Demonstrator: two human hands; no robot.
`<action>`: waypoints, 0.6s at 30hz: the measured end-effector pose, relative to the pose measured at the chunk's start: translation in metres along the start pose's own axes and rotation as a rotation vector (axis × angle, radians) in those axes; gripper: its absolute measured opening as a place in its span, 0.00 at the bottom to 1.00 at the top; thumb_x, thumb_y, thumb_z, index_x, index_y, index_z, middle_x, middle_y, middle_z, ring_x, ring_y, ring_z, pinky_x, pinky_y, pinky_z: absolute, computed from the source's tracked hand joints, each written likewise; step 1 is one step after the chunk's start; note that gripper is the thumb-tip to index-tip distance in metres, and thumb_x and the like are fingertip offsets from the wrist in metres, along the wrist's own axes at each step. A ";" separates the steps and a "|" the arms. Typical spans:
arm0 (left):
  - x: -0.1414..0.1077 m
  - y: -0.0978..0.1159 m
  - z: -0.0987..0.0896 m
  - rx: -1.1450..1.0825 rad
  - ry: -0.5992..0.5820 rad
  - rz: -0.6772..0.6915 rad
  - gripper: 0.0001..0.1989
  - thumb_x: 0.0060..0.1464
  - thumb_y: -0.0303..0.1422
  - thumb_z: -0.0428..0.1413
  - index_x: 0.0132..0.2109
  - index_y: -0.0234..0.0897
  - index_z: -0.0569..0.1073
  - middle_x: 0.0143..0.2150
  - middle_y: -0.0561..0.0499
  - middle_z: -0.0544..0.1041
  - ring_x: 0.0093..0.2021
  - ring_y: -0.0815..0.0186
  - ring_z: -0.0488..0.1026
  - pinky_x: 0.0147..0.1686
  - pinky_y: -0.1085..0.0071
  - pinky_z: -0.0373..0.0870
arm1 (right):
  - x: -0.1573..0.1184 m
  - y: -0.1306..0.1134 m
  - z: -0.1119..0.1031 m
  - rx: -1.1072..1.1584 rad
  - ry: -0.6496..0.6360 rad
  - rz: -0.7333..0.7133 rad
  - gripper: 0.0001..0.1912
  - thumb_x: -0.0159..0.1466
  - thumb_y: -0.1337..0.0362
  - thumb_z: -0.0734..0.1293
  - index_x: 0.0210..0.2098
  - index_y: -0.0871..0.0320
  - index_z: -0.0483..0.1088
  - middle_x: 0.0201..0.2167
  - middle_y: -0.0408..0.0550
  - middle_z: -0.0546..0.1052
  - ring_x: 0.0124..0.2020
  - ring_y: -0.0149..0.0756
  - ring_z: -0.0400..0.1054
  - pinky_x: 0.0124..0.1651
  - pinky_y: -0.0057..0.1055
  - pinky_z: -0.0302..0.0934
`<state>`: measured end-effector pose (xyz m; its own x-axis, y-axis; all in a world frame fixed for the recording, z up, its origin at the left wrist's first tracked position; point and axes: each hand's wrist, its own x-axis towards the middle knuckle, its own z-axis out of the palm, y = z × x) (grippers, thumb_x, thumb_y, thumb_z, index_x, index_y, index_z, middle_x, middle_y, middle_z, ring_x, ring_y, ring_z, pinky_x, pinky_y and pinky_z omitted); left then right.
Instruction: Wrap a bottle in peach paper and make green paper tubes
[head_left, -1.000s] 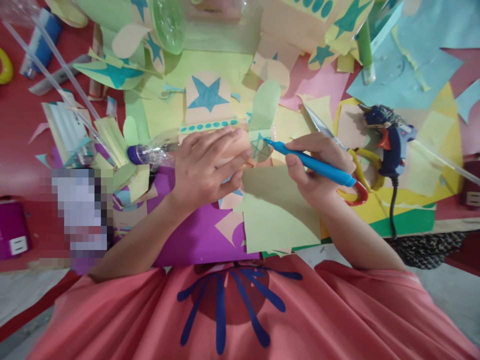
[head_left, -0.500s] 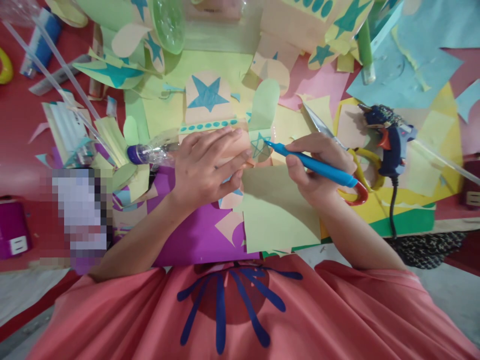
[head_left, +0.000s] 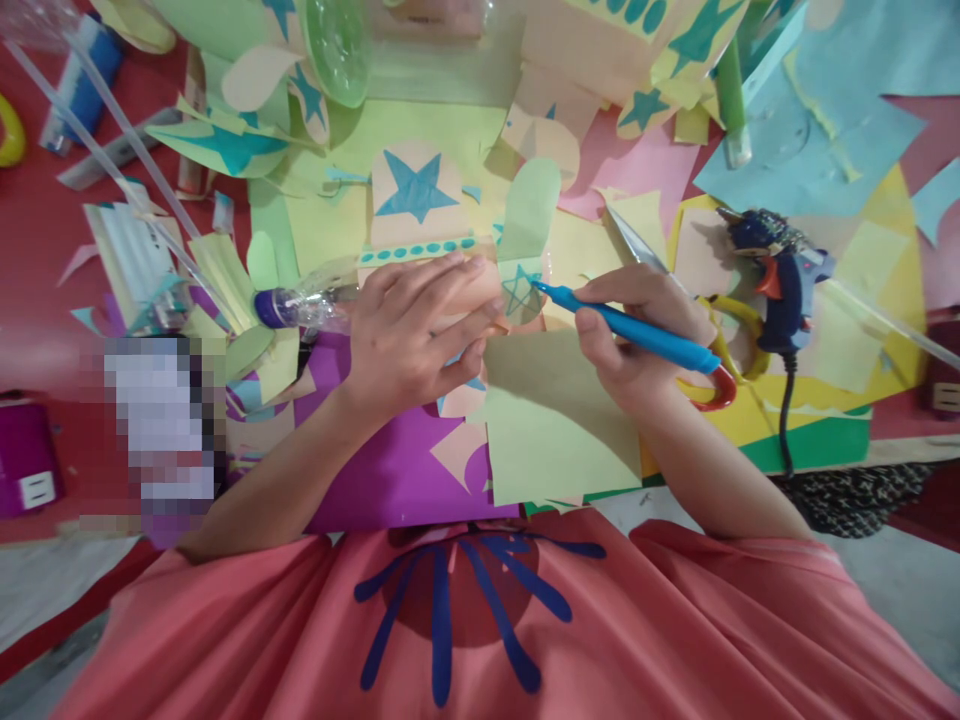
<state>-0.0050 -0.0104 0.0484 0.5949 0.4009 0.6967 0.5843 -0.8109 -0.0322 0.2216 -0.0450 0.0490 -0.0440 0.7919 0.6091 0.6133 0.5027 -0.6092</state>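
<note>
A plastic bottle point(head_left: 311, 305) with a purple cap lies on its side, wrapped partly in peach paper. My left hand point(head_left: 412, 330) rests over its middle, fingers laid across it and thumb bent against the near side, holding it steady. Between the thumb and fingers of my right hand point(head_left: 637, 325) is a blue marker point(head_left: 645, 340). Its tip touches the right arm of a star outline point(head_left: 520, 288), drawn on the green paper point(head_left: 530, 205) at the bottle's right end. A filled blue star point(head_left: 417, 187) decorates a peach flap above my left hand.
Scissors point(head_left: 735, 335) with yellow and red handles lie partly behind my right hand. To their right is a dark blue glue gun point(head_left: 795, 285) with its cable. Purple card point(head_left: 390, 470), a pale green sheet point(head_left: 566, 420), and paper scraps cover the red table point(head_left: 45, 240).
The marker tip has shifted slightly right along the star, and my right hand moved a little with it. My left hand and the bottle have stayed put.
</note>
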 end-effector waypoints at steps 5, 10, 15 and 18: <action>-0.004 0.000 0.001 -0.004 -0.019 -0.026 0.14 0.59 0.39 0.50 0.49 0.43 0.73 0.48 0.46 0.79 0.51 0.61 0.76 0.48 0.63 0.67 | 0.001 -0.001 -0.001 -0.016 0.000 0.007 0.02 0.61 0.62 0.68 0.35 0.50 0.73 0.29 0.43 0.77 0.30 0.35 0.72 0.32 0.37 0.71; -0.009 0.000 0.001 -0.050 -0.107 -0.084 0.15 0.61 0.41 0.49 0.53 0.49 0.71 0.55 0.51 0.76 0.55 0.60 0.73 0.51 0.61 0.65 | 0.006 -0.004 0.001 0.035 0.025 -0.060 0.02 0.61 0.65 0.67 0.34 0.51 0.71 0.26 0.40 0.77 0.27 0.32 0.72 0.28 0.33 0.70; -0.007 -0.001 0.004 -0.015 -0.004 -0.017 0.14 0.59 0.39 0.51 0.50 0.44 0.73 0.50 0.46 0.79 0.52 0.61 0.74 0.48 0.63 0.66 | 0.007 -0.001 0.001 0.048 0.069 -0.058 0.04 0.61 0.66 0.68 0.36 0.49 0.72 0.26 0.39 0.77 0.27 0.32 0.72 0.28 0.31 0.69; -0.007 -0.002 0.005 -0.020 -0.004 -0.018 0.14 0.59 0.39 0.51 0.50 0.44 0.73 0.50 0.47 0.79 0.53 0.61 0.74 0.49 0.63 0.66 | 0.007 -0.001 0.001 0.037 0.059 -0.069 0.05 0.61 0.65 0.68 0.37 0.49 0.72 0.27 0.39 0.77 0.28 0.32 0.73 0.29 0.31 0.70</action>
<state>-0.0075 -0.0099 0.0405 0.5868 0.4173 0.6939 0.5839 -0.8118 -0.0056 0.2194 -0.0400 0.0532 -0.0379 0.7337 0.6785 0.5807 0.5687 -0.5825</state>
